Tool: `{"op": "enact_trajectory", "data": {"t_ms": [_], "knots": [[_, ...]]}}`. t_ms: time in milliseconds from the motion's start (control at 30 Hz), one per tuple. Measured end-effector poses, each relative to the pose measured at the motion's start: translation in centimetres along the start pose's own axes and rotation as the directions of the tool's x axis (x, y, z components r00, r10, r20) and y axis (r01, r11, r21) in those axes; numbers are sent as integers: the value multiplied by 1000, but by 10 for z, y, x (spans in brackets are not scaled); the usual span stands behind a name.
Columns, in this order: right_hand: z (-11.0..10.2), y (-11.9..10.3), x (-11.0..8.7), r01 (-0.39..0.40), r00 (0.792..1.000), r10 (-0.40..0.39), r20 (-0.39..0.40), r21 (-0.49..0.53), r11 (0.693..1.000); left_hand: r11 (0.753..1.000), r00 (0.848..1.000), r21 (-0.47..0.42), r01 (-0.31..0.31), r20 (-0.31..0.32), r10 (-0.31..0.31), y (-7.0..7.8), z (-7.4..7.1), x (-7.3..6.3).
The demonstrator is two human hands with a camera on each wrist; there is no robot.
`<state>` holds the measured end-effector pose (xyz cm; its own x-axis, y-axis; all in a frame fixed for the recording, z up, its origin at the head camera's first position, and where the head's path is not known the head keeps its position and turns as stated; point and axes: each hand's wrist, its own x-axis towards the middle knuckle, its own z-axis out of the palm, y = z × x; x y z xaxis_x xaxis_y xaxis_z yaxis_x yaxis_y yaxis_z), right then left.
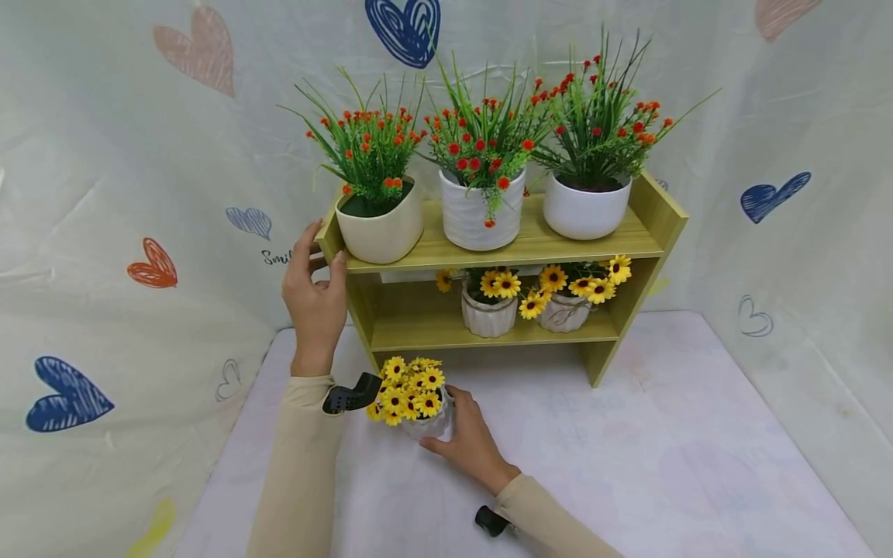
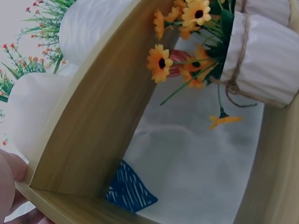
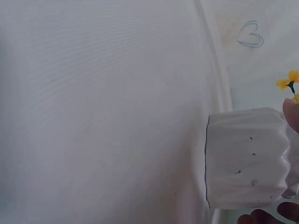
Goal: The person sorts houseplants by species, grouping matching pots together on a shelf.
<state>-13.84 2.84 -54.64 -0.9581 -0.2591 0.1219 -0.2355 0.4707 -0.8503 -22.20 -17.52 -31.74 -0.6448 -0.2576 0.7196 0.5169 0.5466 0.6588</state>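
My left hand grips the upper left end of a wooden two-tier shelf, thumb on the near side and fingers at the outer side. In the left wrist view, fingertips show at the shelf's corner. Low in front of the shelf's left side, my right hand holds a small grooved white flowerpot by its side. Yellow daisy-like flowers fill this pot and lean left. The right wrist view shows the pot's wall sideways, with the thumb at its rim.
On the top tier stand a cream pot, a ribbed white pot and a smooth white pot, all with red-flowered grass. Two small pots, left and right, hold yellow flowers on the lower tier. Heart-printed cloth hangs behind.
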Motion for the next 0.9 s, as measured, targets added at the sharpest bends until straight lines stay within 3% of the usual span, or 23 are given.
{"op": "enact_trajectory", "data": {"t_ms": [367, 600, 900], "knots": [[12, -2, 13, 3, 1000, -3, 2, 78, 997, 999, 999, -37, 39, 36, -38, 0, -3, 0], [20, 0, 20, -9, 1000, 10, -17, 77, 997, 994, 995, -74, 79, 71, -74, 0, -6, 2], [23, 2, 27, 1, 999, 3, -47, 72, 997, 989, 988, -59, 132, 93, -127, -1, -7, 4]]}}
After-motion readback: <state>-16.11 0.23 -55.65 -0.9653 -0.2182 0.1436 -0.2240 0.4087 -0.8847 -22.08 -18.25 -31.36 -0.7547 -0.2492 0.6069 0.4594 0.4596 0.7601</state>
